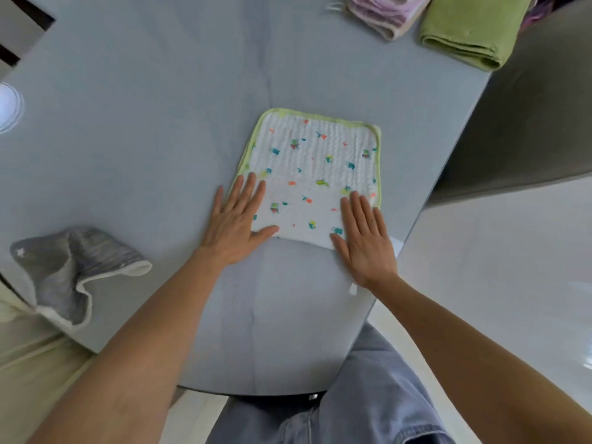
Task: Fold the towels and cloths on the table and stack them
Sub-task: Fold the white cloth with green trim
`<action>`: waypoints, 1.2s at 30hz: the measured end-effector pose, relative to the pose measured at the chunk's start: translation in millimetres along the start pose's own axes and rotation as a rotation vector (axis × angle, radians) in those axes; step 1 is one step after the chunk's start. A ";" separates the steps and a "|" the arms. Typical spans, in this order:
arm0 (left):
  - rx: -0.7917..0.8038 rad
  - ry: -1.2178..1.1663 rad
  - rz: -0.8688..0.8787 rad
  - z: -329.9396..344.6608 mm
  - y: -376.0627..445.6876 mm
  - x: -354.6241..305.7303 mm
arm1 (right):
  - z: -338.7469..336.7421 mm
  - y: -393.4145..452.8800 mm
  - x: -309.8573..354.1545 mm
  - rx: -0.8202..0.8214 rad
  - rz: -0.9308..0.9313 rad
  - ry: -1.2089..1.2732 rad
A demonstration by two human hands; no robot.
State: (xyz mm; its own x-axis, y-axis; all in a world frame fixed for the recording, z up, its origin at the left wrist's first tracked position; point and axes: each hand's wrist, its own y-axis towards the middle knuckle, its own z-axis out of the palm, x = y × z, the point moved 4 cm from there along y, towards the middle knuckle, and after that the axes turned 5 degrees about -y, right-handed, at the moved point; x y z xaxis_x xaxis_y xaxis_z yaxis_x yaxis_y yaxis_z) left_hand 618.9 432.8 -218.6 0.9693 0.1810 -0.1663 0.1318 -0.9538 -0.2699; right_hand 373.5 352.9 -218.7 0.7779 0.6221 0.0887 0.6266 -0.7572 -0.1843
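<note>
Both hands flat, fingers straight: left hand (235,224) and right hand (363,237) pressing cloth (315,174) near tabletop (144,123) right edge (apparently already folded once). Smooth outward, align green hems before next fold.

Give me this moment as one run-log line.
step: flattening folded white printed cloth with green trim | left hand: flat on its near-left corner | right hand: flat on its near-right corner | pending: crumpled grey cloth

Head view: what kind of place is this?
Probably a home, at a dining or utility table: a printed cloth under both hands, folded towels at the far edge, pale tiled floor.
</note>
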 end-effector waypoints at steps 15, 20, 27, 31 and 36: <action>-0.033 -0.058 0.323 -31.9 -2.7 -43.7 | -34.0 6.6 39.5 -0.146 -0.279 -0.097; -0.050 0.068 0.226 -30.9 -2.7 -36.6 | -39.5 17.9 34.9 -0.110 -0.248 -0.132; -0.061 0.111 0.134 -30.8 1.8 -27.5 | -44.4 17.0 27.8 -0.084 -0.228 -0.061; 0.056 0.111 0.123 -24.3 -2.2 -25.0 | -39.1 11.4 17.2 -0.024 -0.182 0.010; 0.201 0.021 0.185 -22.9 -20.8 -23.4 | -43.9 3.5 9.8 0.240 -0.180 0.033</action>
State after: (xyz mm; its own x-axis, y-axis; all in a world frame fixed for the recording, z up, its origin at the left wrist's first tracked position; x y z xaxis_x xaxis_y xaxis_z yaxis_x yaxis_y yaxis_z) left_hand 598.2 442.9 -187.4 0.9775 0.0011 -0.2107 -0.0895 -0.9032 -0.4199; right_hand 385.3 347.6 -175.5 0.6591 0.7322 0.1719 0.7284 -0.5645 -0.3884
